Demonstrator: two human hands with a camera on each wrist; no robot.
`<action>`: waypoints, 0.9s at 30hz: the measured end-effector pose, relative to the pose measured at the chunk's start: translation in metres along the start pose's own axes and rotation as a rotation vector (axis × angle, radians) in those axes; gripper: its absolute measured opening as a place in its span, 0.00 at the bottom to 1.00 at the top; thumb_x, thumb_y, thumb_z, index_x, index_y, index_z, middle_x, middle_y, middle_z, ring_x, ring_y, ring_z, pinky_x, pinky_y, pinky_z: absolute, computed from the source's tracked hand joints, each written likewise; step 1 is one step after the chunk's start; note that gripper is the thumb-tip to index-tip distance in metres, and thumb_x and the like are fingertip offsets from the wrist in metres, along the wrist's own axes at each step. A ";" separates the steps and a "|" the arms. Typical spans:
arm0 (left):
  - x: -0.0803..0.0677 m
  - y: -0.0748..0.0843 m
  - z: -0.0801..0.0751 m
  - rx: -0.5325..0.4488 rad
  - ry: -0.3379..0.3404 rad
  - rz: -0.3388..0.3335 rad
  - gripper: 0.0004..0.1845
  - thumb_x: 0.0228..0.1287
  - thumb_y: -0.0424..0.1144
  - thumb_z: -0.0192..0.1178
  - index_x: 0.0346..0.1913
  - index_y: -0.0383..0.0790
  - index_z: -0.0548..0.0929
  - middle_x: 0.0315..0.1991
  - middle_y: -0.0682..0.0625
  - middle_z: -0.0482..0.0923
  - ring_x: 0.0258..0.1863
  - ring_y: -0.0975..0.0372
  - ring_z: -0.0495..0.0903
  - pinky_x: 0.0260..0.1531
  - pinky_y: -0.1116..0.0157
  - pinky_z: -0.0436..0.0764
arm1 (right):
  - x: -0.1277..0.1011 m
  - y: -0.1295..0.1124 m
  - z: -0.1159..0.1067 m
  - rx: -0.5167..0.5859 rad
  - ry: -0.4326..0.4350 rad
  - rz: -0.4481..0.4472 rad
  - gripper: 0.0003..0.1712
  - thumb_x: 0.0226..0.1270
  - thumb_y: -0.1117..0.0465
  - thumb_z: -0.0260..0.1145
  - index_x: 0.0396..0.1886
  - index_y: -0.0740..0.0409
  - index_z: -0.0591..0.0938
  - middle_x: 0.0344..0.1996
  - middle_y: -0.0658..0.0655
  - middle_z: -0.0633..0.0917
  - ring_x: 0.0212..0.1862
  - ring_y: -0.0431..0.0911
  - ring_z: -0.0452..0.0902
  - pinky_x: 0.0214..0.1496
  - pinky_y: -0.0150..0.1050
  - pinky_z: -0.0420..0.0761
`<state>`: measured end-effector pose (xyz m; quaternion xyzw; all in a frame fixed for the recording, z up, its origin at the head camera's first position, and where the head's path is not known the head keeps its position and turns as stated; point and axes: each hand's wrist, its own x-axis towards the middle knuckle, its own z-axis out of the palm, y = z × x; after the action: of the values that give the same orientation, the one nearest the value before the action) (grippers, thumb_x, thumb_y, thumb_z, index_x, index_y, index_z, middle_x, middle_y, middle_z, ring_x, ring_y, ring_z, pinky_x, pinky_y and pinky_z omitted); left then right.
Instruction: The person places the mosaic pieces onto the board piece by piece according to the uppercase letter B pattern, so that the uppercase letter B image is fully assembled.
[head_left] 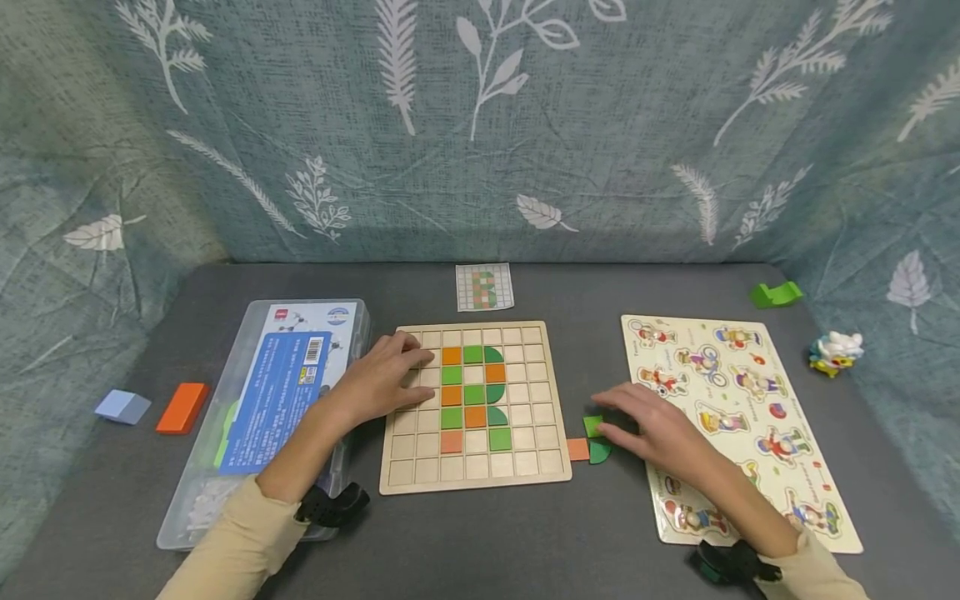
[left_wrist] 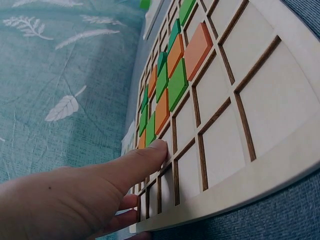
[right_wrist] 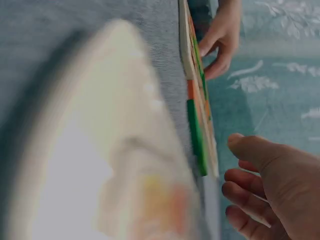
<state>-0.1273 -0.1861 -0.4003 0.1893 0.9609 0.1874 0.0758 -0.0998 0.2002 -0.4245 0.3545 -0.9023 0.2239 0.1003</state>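
A wooden grid board [head_left: 555,467] holds orange, green and dark green tiles in several of its cells. My left hand [head_left: 382,379] rests at the board's left side, fingers spread; the thumb [left_wrist: 150,152] lies over the cells beside the tiles in the left wrist view. To the right of the board, my right hand [head_left: 660,429] hovers with thumb and index finger near a green square tile [head_left: 592,426]. An orange tile [head_left: 577,450] and a dark green rounded tile [head_left: 599,452] lie close by. Nothing shows between the right thumb and fingers [right_wrist: 245,182] in the right wrist view.
A pattern card [head_left: 484,287] lies behind the board. On the left stand a clear plastic case [head_left: 180,492], an orange block [head_left: 182,408] and a pale blue block [head_left: 123,406]. A picture puzzle board [head_left: 817,433], a green block [head_left: 776,294] and a small figurine [head_left: 835,352] are on the right.
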 end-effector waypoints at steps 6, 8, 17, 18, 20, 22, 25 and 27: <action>0.000 -0.001 0.001 -0.008 0.005 0.011 0.27 0.61 0.47 0.67 0.61 0.39 0.78 0.57 0.41 0.71 0.53 0.51 0.69 0.48 0.49 0.75 | -0.007 0.010 0.006 -0.046 0.027 -0.064 0.24 0.54 0.58 0.75 0.52 0.54 0.83 0.46 0.49 0.83 0.49 0.43 0.80 0.50 0.42 0.80; 0.000 -0.001 0.001 -0.008 0.005 0.015 0.27 0.61 0.47 0.67 0.61 0.39 0.78 0.57 0.41 0.71 0.53 0.51 0.69 0.48 0.50 0.75 | -0.009 0.013 0.008 -0.056 0.035 -0.087 0.24 0.54 0.58 0.75 0.53 0.53 0.83 0.46 0.49 0.83 0.48 0.43 0.80 0.49 0.42 0.81; 0.000 -0.001 0.000 -0.004 -0.002 0.011 0.27 0.62 0.47 0.66 0.62 0.39 0.78 0.58 0.41 0.70 0.53 0.51 0.69 0.48 0.50 0.75 | -0.010 0.018 0.011 -0.032 0.047 -0.168 0.23 0.54 0.59 0.75 0.52 0.52 0.84 0.45 0.48 0.83 0.47 0.41 0.79 0.48 0.36 0.78; 0.000 -0.001 0.000 -0.004 -0.005 0.010 0.27 0.62 0.47 0.66 0.62 0.39 0.77 0.58 0.41 0.70 0.53 0.51 0.69 0.48 0.50 0.75 | -0.011 0.018 0.011 -0.031 0.044 -0.169 0.24 0.53 0.59 0.76 0.52 0.52 0.84 0.45 0.48 0.83 0.47 0.41 0.79 0.48 0.36 0.78; 0.000 -0.001 0.000 -0.003 -0.007 0.009 0.27 0.62 0.47 0.66 0.62 0.39 0.77 0.58 0.41 0.70 0.53 0.51 0.69 0.48 0.50 0.75 | -0.011 0.018 0.011 -0.023 0.034 -0.167 0.24 0.53 0.60 0.76 0.52 0.52 0.84 0.45 0.49 0.83 0.48 0.41 0.79 0.48 0.36 0.77; 0.000 -0.001 0.000 -0.002 -0.007 0.008 0.27 0.62 0.47 0.66 0.62 0.39 0.77 0.58 0.42 0.70 0.53 0.51 0.69 0.48 0.50 0.75 | -0.012 0.018 0.011 -0.015 0.027 -0.166 0.24 0.53 0.60 0.76 0.53 0.52 0.84 0.46 0.49 0.83 0.48 0.41 0.79 0.48 0.35 0.77; 0.001 -0.001 0.000 0.001 -0.008 0.007 0.27 0.62 0.47 0.66 0.62 0.39 0.77 0.58 0.41 0.70 0.53 0.51 0.69 0.48 0.50 0.75 | -0.012 0.018 0.011 0.000 0.024 -0.179 0.24 0.53 0.60 0.76 0.52 0.51 0.84 0.46 0.50 0.83 0.48 0.41 0.78 0.48 0.36 0.78; 0.001 -0.001 0.000 0.004 -0.009 0.006 0.28 0.62 0.47 0.66 0.62 0.39 0.77 0.58 0.41 0.70 0.53 0.51 0.69 0.49 0.49 0.75 | -0.011 0.019 0.012 0.005 0.023 -0.188 0.23 0.54 0.60 0.75 0.52 0.51 0.85 0.46 0.50 0.83 0.48 0.41 0.78 0.48 0.36 0.78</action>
<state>-0.1281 -0.1864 -0.4006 0.1932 0.9604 0.1848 0.0790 -0.1047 0.2137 -0.4448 0.4355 -0.8631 0.2199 0.1303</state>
